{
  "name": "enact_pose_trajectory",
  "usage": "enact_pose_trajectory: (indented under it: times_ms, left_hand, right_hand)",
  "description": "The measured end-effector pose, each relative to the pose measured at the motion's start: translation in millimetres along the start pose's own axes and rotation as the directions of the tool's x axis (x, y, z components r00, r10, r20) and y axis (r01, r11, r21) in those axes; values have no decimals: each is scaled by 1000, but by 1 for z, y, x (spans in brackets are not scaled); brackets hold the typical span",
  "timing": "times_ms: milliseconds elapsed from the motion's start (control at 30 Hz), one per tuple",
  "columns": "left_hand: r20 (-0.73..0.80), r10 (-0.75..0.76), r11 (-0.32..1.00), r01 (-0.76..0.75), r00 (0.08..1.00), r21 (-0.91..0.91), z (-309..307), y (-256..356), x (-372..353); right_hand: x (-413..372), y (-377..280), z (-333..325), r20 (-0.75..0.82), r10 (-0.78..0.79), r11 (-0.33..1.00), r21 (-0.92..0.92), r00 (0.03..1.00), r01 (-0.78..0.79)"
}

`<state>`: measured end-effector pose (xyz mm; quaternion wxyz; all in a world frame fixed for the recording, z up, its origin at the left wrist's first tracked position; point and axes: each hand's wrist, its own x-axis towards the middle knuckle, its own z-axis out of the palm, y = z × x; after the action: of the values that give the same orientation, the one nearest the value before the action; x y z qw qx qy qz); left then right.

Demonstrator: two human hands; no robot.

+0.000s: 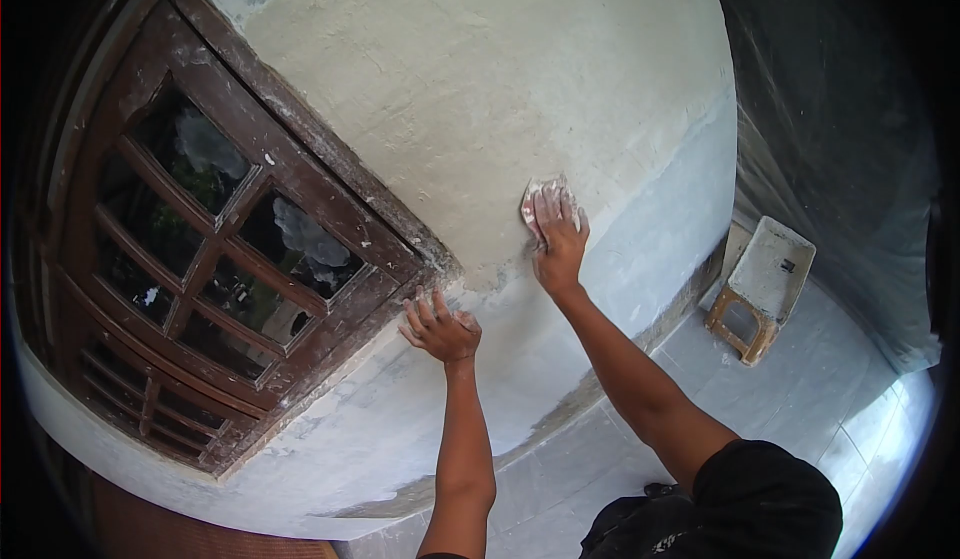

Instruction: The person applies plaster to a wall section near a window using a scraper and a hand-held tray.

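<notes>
Head view: our right hand (558, 249) lies flat on the cream plastered wall (480, 79), fingers stretched out and held close together, pinning a small pale, dust-whitened sheet of sandpaper (541, 195) against the plaster under the fingertips. The sheet sits on the wall above the grey lower band, well right of the window. Our left hand (440, 331) rests on the wall lower down, fingers loosely spread and slightly curled, holding nothing, just beside the bottom corner of the dark brown wooden window frame (330, 194), whose glass panes carry white smears. A dust-coated wooden stool (765, 284) lies tipped on the pale tiled floor (800, 389) near the wall's foot.
</notes>
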<state>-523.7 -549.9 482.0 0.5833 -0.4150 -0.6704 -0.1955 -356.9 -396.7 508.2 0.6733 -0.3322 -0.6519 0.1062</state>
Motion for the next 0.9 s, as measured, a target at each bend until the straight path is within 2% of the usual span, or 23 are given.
enact_pose_trajectory:
  times_ms: [100, 167, 233, 267, 333, 400, 433, 533, 633, 733, 800, 833, 900]
  left_hand:
    - [0, 3, 1000, -3, 1000, 1, 2, -1, 1]
    - [6, -4, 1000, 4, 1000, -1, -1, -3, -3]
    - [17, 3, 1000, -3, 1000, -14, 1, -3, -2]
    - [13, 3, 1000, -3, 1000, -15, 0, -3, -2]
    - [-6, 4, 1000, -4, 1000, 2, 2, -2, 0]
    - [-8, 1, 1000, -1, 1000, -15, 7, -2, 4]
    - [3, -4, 1000, 4, 1000, -28, 3, -3, -3]
    - [-7, -1, 1000, 1, 1000, -12, 1, -1, 0]
    - [-1, -6, 1000, 6, 1000, -16, 2, -2, -1]
    - [-6, -9, 1000, 9, 1000, -29, 4, -3, -3]
    - [-8, -9, 1000, 9, 1000, -23, 4, -3, -2]
    - [-3, -7, 1000, 7, 1000, -18, 4, -3, -2]
    - [6, -10, 1000, 10, 1000, -26, 5, -4, -4]
  right_hand:
    - [-78, 1, 10, 100, 19, 1000, 1, 995, -20]
    - [-141, 2, -8, 296, 76, 997, -23, 952, -73]
    - [-194, 9, -36, 470, 28, 999, -30, 882, -16]
    - [-209, 16, -47, 467, 26, 999, -30, 884, -14]
    - [-212, 23, -62, 668, 196, 981, -125, 718, -151]
    - [-170, 28, -50, 449, 156, 987, -40, 880, -155]
    - [-74, -2, -57, 197, 48, 998, 25, 979, -54]
    - [32, -24, -43, -56, -47, 998, 29, 997, 49]
    - [40, -22, -12, 0, -90, 995, -32, 996, 90]
    - [-39, -16, 5, 64, -72, 997, -2, 995, 72]
    - [-113, -8, -6, 193, 0, 999, 34, 981, -7]
    - [-155, -4, -16, 310, 28, 999, -33, 950, -19]
    - [-221, 3, -49, 638, 105, 994, -44, 763, -100]
